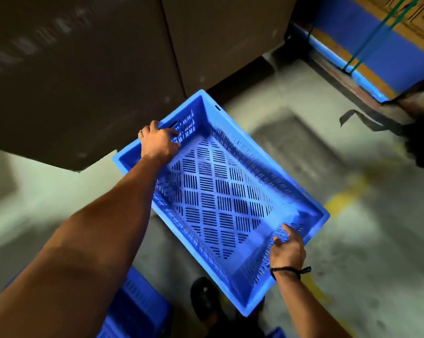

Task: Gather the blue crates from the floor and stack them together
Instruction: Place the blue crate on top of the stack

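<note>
A blue slotted plastic crate (220, 198) hangs in the air above the concrete floor, empty and turned diagonally. My left hand (158, 142) grips its far short end at the handle slot. My right hand (287, 248), with a dark cord on the wrist, grips the near short end from inside the wall. Another blue crate (138, 306) lies below my left arm at the bottom of the view, partly hidden by the arm. A small piece of blue (275, 332) shows at the bottom edge.
Large brown cartons (84, 69) rise at the upper left and centre. A strapped pallet load with blue film (367, 52) stands at the upper right. A yellow floor line (345, 198) runs on the right. My dark shoe (203, 296) is under the crate.
</note>
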### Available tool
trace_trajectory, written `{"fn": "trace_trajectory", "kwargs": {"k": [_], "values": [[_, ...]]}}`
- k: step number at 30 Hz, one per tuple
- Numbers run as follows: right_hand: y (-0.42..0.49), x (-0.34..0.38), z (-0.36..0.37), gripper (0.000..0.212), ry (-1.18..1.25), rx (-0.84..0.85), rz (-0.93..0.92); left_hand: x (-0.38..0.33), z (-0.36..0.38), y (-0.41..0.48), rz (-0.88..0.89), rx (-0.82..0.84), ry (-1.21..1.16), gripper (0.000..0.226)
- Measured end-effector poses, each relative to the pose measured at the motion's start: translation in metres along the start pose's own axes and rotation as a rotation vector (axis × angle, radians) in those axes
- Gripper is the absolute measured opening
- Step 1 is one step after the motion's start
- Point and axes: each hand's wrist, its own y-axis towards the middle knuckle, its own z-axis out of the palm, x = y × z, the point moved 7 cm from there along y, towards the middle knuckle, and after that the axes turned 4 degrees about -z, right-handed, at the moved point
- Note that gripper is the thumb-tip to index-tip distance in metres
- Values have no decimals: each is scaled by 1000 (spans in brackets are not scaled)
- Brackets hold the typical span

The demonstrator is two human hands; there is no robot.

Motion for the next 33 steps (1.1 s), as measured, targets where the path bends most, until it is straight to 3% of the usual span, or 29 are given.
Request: {"fn": "trace_trajectory", "kwargs": {"k": [5, 14, 19, 29, 33], "values": [[-15, -7, 20, 38, 0, -38, -27, 8, 28, 11, 40, 18, -3, 33], [-41, -27, 89, 35, 42, -130, 80, 23, 101, 63, 165, 122, 24, 35], [-41, -11, 101, 38, 47, -194, 31, 26, 107, 83, 167, 31, 16, 32], [-45, -3, 107, 39, -20, -128, 9, 33, 102, 87, 196, 13, 17, 36], [-45, -3, 112, 40, -119, -25, 30, 36, 104, 83, 253, -14, 114, 39]]}}
